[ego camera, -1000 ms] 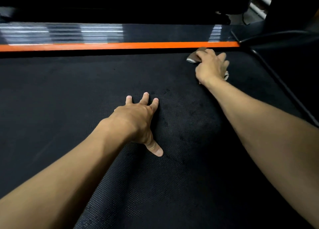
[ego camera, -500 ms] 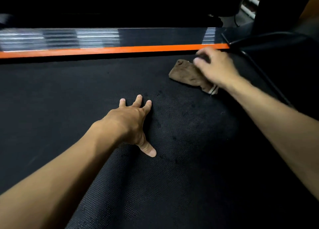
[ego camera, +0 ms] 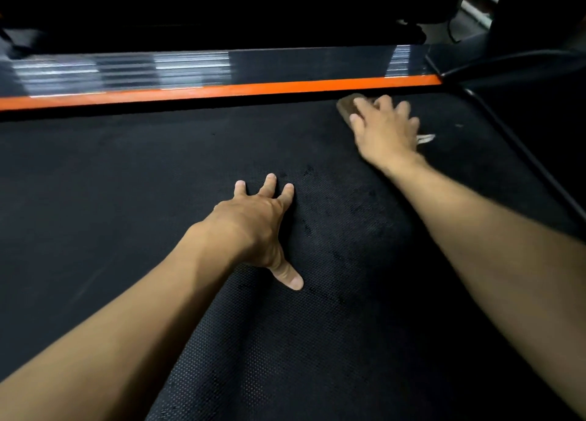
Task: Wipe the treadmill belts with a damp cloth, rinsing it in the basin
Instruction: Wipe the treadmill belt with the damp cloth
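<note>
The black textured treadmill belt point(ego camera: 126, 198) fills most of the view. My right hand point(ego camera: 385, 132) presses flat on a brown cloth point(ego camera: 345, 106) at the far right of the belt, just below the orange strip. Only a brown corner and a pale edge of the cloth show from under the hand. My left hand point(ego camera: 253, 227) rests spread on the middle of the belt, fingers apart, holding nothing. Dark damp patches mark the belt between the two hands. No basin is in view.
An orange side strip point(ego camera: 222, 89) runs across the far edge of the belt, with a glossy black side rail point(ego camera: 285, 64) behind it. A thin black frame edge point(ego camera: 523, 148) slants down the right side. Dark machine parts lie beyond.
My right hand pulled the cloth back and left half a second ago, then pushed it forward again to the orange strip. The left hand stayed planted on the belt.
</note>
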The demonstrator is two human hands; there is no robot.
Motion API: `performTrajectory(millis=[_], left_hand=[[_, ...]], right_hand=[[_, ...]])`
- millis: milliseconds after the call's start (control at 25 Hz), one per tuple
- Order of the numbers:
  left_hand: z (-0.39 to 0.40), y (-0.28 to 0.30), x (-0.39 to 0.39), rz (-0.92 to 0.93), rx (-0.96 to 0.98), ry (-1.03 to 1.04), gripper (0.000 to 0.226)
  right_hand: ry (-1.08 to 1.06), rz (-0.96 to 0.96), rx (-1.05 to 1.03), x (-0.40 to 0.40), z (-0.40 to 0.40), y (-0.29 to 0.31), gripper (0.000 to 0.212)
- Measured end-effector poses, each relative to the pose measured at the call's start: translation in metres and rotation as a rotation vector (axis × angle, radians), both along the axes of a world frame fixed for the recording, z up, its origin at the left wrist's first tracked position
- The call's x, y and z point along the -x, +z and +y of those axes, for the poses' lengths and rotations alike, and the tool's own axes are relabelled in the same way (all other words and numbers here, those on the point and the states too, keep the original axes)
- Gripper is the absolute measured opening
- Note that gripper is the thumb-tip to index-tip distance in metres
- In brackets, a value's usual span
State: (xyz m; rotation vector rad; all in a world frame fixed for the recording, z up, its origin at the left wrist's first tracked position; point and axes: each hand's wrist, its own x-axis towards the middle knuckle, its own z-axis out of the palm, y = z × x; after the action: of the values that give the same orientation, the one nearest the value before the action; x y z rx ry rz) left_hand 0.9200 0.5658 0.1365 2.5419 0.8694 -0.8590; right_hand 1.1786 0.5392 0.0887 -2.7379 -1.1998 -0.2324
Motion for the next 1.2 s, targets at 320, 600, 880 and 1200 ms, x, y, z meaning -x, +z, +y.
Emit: performTrajectory(millis=[320, 600, 880, 1200], left_hand=[[0.003, -0.001, 0.001, -0.010, 0.005, -0.003, 0.149], [0.002, 0.000, 0.000, -0.002, -0.002, -0.004, 0.150], [0.004, -0.003, 0.001, -0.007, -0.013, -0.008, 0.150], [0.003, -0.004, 0.001, -0.005, -0.024, -0.006, 0.152]], right_hand=[[0.630, 0.027, -0.023, 0.058, 0.010, 0.002, 0.043], [-0.150, 0.059, -0.057, -0.009, 0.019, 0.002, 0.031], [0.573, 0.042, -0.056, 0.067, -0.034, -0.003, 0.042], [-0.227, 0.054, -0.047, -0.031, -0.050, 0.007, 0.034]])
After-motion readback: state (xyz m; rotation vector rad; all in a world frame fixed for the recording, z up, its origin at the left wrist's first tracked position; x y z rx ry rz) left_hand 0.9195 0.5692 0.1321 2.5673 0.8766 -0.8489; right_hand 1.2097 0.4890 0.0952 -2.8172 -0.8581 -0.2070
